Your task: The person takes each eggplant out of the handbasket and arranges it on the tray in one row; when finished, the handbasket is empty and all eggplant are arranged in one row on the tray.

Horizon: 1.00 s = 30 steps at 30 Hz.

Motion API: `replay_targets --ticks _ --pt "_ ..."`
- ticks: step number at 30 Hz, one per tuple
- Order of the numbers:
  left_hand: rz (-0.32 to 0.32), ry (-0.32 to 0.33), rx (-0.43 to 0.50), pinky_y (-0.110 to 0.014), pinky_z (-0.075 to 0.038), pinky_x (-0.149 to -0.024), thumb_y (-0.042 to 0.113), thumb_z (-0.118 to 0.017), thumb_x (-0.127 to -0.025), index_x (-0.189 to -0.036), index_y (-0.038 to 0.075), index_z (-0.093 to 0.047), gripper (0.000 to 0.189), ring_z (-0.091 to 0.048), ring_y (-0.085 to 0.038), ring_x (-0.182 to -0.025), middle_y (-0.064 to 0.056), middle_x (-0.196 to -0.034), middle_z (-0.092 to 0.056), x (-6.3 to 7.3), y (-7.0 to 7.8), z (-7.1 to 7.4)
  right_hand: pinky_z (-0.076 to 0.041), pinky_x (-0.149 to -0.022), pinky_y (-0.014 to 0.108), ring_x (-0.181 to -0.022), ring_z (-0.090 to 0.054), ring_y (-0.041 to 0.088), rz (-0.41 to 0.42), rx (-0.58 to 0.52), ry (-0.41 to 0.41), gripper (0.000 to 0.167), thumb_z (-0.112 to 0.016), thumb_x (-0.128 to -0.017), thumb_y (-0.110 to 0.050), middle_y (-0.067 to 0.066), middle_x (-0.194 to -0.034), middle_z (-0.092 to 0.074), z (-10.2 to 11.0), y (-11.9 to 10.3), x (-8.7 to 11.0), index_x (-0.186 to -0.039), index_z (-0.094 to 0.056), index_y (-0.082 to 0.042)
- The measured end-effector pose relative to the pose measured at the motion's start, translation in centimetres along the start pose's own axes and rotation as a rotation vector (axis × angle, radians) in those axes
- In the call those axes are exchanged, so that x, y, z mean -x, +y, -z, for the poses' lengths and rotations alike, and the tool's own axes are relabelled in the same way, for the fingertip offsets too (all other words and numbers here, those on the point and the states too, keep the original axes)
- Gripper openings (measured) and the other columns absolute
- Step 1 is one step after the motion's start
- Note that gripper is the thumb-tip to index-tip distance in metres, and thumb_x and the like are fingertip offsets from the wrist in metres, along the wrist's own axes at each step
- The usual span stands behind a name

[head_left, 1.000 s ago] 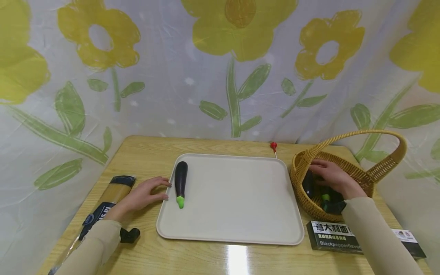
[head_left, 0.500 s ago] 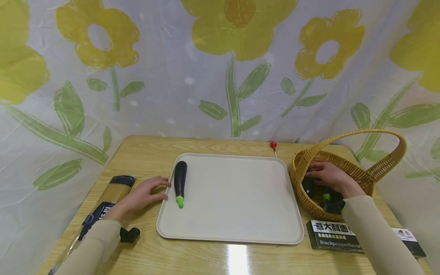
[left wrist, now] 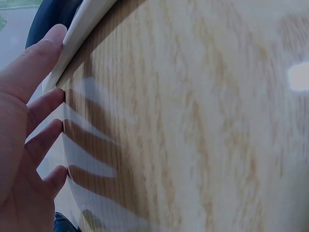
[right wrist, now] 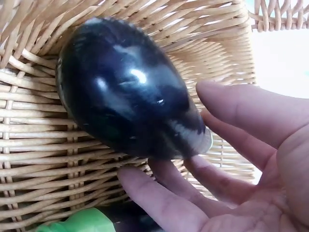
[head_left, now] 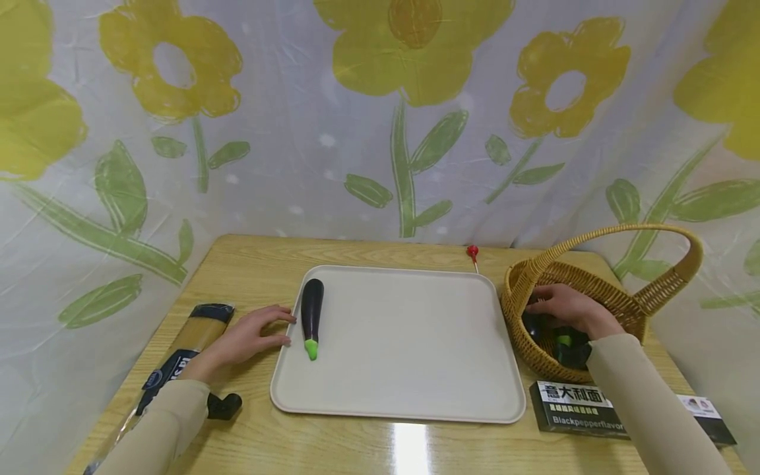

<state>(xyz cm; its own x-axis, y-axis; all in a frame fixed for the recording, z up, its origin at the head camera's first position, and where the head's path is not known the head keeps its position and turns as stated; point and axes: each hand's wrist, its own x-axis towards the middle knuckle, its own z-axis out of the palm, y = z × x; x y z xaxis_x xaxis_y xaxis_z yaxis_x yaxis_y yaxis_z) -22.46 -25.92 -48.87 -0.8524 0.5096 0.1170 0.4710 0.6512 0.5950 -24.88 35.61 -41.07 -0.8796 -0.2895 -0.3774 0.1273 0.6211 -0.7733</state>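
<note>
My right hand (head_left: 572, 309) reaches into a wicker basket (head_left: 537, 357) on the right. In the right wrist view, its thumb and fingers lie around the narrow end of a glossy dark purple eggplant (right wrist: 125, 87). Below them is the green cap (right wrist: 79, 222) of another eggplant. At the left, my left hand (head_left: 252, 336) rests with loosely spread fingers beside the beige tray (head_left: 404, 404). Its thumb (left wrist: 50, 41) is right at the tray's rim in the left wrist view. One eggplant (head_left: 312, 313) with a green stem end lies along the tray's left side.
The basket's tall handle (head_left: 629, 229) arches over the right forearm. A black pasta box (head_left: 578, 410) lies in front of the basket. Under the left forearm is a long pack of spaghetti (head_left: 192, 335). A red-headed stick (head_left: 472, 252) stands behind the tray, before a flowered curtain (head_left: 285, 165).
Inside the basket, my right hand has shifted slightly and its fingers are drawn in more around the eggplant. The left hand and the tray have stayed in place.
</note>
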Motion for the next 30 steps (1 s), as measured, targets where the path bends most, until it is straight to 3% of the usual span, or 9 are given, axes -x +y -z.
replay_targets --ticks 12,22,30 --pt "0.022 -0.015 -0.002 -0.064 -0.031 -0.107 0.027 -0.071 -0.091 -0.122 0.01 -0.065 0.036 -0.04 -0.048 -0.132 -0.022 -0.138 -0.053 0.1 0.1 0.0 -0.058 -0.081 0.044 -0.097 -0.065 0.025 0.023 0.119 0.128 0.048 -0.069 -0.093 -0.018 0.026 -0.121 -0.059 0.2 -0.8 0.4 -0.132 -0.055 0.007" --pt "0.033 -0.021 0.004 -0.063 -0.03 -0.108 0.026 -0.072 -0.09 -0.122 0.009 -0.065 0.037 -0.04 -0.046 -0.133 -0.022 -0.139 -0.052 0.0 -0.1 0.0 -0.057 -0.084 0.036 -0.098 -0.064 0.015 0.059 0.015 0.164 0.06 -0.065 -0.096 -0.021 0.031 -0.134 -0.05 0.9 -0.6 1.3 -0.142 -0.042 0.009" --pt "0.03 -0.026 0.001 -0.062 -0.03 -0.108 0.028 -0.071 -0.091 -0.123 0.011 -0.065 0.037 -0.039 -0.046 -0.134 -0.021 -0.139 -0.052 -0.1 -0.1 0.0 -0.057 -0.076 0.027 -0.089 -0.062 0.005 0.076 0.014 0.231 0.06 -0.067 -0.095 -0.027 0.029 -0.135 -0.049 1.3 -0.8 2.6 -0.141 -0.045 0.006"
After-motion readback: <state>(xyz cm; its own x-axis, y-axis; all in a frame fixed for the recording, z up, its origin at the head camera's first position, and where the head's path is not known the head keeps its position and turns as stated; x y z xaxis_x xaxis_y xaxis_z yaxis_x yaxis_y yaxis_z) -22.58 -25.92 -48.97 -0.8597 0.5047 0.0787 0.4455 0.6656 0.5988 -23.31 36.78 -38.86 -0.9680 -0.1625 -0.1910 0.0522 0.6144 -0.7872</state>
